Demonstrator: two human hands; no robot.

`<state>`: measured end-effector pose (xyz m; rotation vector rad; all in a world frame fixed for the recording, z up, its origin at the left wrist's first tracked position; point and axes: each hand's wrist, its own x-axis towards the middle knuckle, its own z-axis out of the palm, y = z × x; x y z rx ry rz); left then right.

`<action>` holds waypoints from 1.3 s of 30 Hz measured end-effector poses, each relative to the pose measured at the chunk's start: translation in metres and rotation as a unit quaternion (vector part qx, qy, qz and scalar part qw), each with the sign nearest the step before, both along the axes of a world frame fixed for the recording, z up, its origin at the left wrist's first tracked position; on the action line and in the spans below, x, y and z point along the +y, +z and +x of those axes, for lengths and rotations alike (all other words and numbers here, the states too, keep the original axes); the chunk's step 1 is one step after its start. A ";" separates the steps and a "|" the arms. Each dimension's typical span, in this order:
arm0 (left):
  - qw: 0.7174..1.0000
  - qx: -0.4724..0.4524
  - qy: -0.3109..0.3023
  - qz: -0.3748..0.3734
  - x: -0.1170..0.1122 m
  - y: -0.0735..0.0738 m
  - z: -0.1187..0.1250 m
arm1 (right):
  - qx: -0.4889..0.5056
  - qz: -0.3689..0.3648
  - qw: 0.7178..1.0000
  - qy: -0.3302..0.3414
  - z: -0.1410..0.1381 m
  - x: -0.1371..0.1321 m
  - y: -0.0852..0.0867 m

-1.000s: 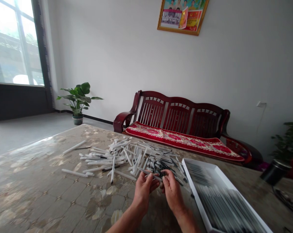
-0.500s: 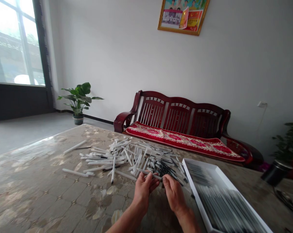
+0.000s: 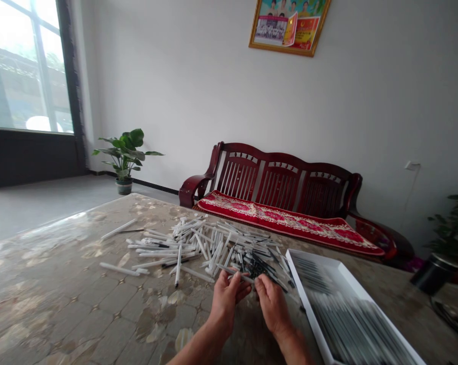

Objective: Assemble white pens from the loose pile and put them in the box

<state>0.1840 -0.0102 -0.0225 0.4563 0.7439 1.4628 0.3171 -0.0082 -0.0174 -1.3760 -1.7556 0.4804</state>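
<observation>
Steadying seems the step: left of the white box [image 3: 307,307], left hand [image 3: 225,300] grips a pen [image 3: 247,278]. Right hand [image 3: 271,300]: grip unclear; alignment seems needed.

a dark-red bench [image 3: 280,183] stands before a pale wall [image 3: 176,86], window [image 3: 24,76] at left.

left hand [image 3: 226,298]: thumb over curled fingers | right hand [image 3: 272,304]: thumb and forefinger pinched together | hands just beside each other | forearms [image 3: 206,339] bare, angled inward
</observation>
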 end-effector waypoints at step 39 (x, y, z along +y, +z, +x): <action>0.972 0.058 0.226 -0.042 0.036 -0.015 -0.040 | -0.150 0.018 0.988 -0.031 -0.010 0.029 -0.009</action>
